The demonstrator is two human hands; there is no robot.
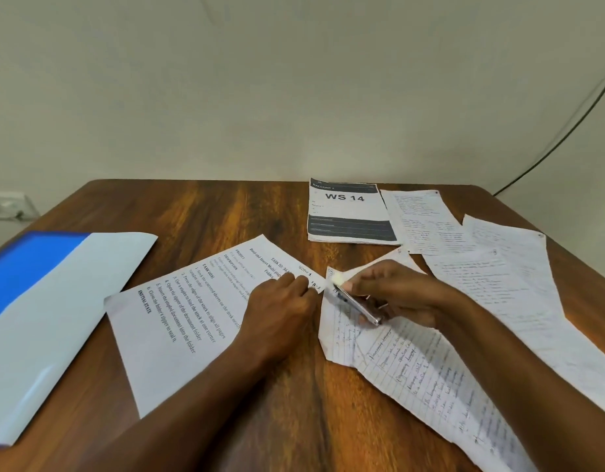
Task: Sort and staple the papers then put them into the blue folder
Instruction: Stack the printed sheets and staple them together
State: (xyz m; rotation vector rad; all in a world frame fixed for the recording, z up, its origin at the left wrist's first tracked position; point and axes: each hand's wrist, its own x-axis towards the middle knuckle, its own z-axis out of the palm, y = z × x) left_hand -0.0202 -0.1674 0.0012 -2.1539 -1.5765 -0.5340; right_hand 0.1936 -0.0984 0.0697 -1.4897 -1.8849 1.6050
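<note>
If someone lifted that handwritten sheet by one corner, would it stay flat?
Probably not. The handwritten sheet looks thin and already creased, with its near corner curling, so it would likely droop. It seems light, so a push may slide it across the smooth wooden table.
</note>
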